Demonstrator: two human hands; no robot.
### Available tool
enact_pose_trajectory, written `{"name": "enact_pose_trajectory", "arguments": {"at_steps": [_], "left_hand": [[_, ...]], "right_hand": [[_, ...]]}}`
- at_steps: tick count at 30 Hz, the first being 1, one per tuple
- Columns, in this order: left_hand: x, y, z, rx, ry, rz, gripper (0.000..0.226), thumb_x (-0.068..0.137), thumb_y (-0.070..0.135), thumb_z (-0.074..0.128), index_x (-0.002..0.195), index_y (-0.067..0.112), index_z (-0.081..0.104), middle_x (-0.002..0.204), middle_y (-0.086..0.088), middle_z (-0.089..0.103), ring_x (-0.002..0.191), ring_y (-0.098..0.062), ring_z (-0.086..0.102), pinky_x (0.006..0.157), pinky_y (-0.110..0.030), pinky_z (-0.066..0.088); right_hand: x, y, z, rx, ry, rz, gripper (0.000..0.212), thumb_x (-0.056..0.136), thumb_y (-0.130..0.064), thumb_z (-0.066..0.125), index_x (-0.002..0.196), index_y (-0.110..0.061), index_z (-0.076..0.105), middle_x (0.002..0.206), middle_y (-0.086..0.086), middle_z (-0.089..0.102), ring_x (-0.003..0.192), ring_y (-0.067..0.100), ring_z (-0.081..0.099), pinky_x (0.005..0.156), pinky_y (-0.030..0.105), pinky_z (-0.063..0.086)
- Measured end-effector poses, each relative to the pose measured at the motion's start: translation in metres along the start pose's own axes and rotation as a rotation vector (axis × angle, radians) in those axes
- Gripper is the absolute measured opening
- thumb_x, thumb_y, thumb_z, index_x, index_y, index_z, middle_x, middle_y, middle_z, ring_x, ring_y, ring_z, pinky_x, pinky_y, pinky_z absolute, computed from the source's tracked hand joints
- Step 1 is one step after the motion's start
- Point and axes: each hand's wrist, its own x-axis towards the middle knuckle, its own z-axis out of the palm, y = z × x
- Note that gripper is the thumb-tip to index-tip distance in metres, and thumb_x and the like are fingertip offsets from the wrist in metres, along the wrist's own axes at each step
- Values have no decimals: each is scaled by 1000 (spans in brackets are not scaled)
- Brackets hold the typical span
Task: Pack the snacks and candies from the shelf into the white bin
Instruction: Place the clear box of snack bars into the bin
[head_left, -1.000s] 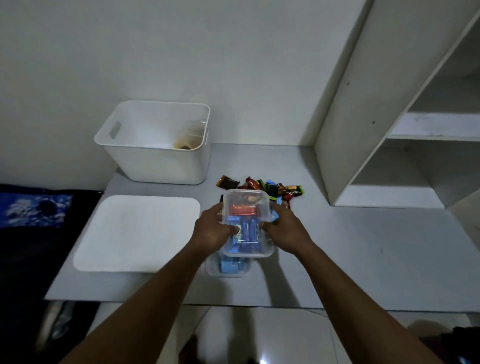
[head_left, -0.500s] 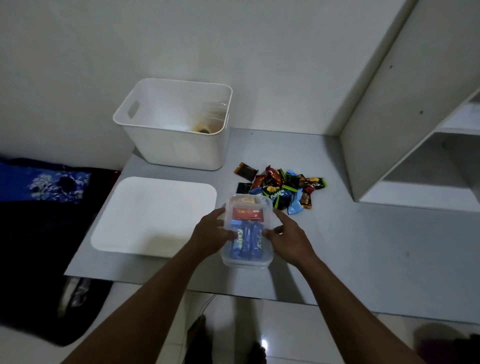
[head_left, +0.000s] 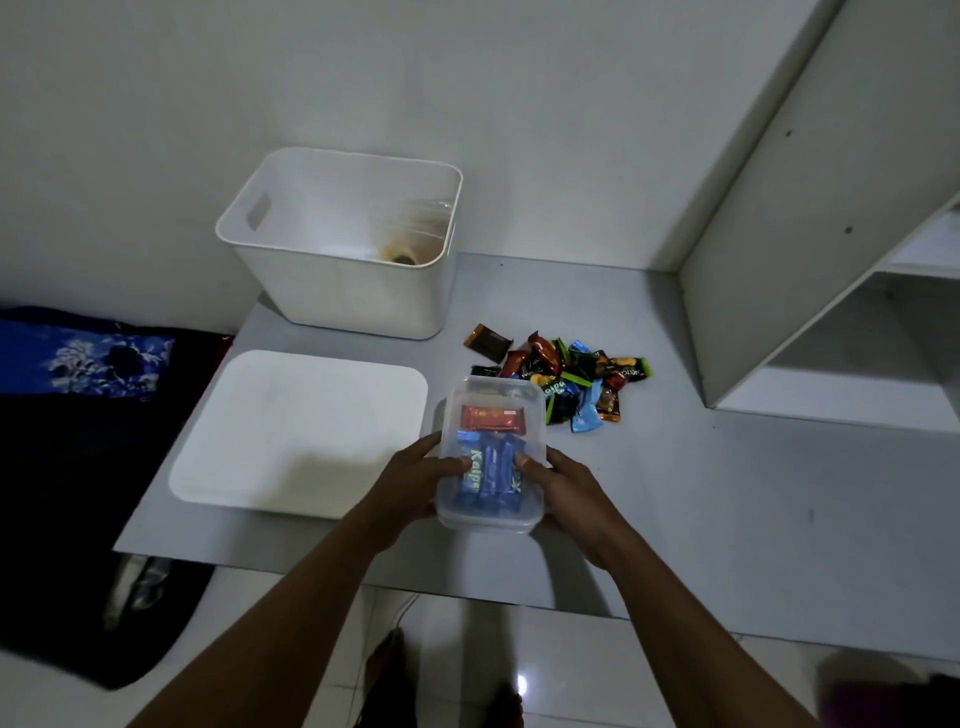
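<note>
head view: left hand and right hand are gripping a clear lidded box of blue bars reading "kalpa", fingers curled round its sides, over the surface.

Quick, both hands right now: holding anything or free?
Left hand: closed on the left side of the clear snack container.
Right hand: closed on the same container's right side.
</note>
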Motion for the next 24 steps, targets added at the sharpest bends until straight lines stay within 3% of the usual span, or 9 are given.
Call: {"name": "enact_pose_trajectory", "arguments": {"at_steps": [2,6,11,16,20,24], "left_hand": [[-3,11,-3,13,11,11,41,84,29,74,123,19,63,111,-7,74,101,-29,72,86,-47,60],[-18,49,-12,23,40,64,27,92,26,67,119,20,64,106,-6,76,91,-23,75,74,-36,61],[-45,111,-40,82,71,183,25,96,32,60,120,27,64,108,1,76,95,-21,74,78,-35,59],[-57,171,-85,83,129,237,24,93,31,62,116,27,68,102,1,78,94,-22,73,73,-34,58],[-53,215,-132,77,145,263,19,95,28,61,112,24,69,103,-1,78,95,-26,73,79,-37,59],[-26,259,-191,60,126,265,25,91,28,64,114,20,71,108,-5,77,90,-28,69,76,-38,55]], "right_hand": [[-2,-14,-3,2,-8,-13,27,97,-39,59,123,-31,64,106,-4,77,93,16,75,86,46,60],[-12,-56,-3,5,-22,-73,26,96,-37,62,121,-28,65,104,-4,77,91,15,75,78,38,62],[-19,-124,12,-22,-37,-196,23,97,-38,61,118,-31,65,102,-6,77,82,8,75,63,30,59],[-13,-194,44,-46,-48,-289,47,90,-49,66,133,-31,59,117,-3,74,97,18,74,85,47,61],[2,-249,77,-61,-64,-345,37,96,-40,61,131,-28,58,115,-1,73,92,16,75,70,34,62],[34,-304,112,-77,-36,-349,40,95,-41,62,131,-23,58,112,3,73,91,21,75,69,34,62]]}}
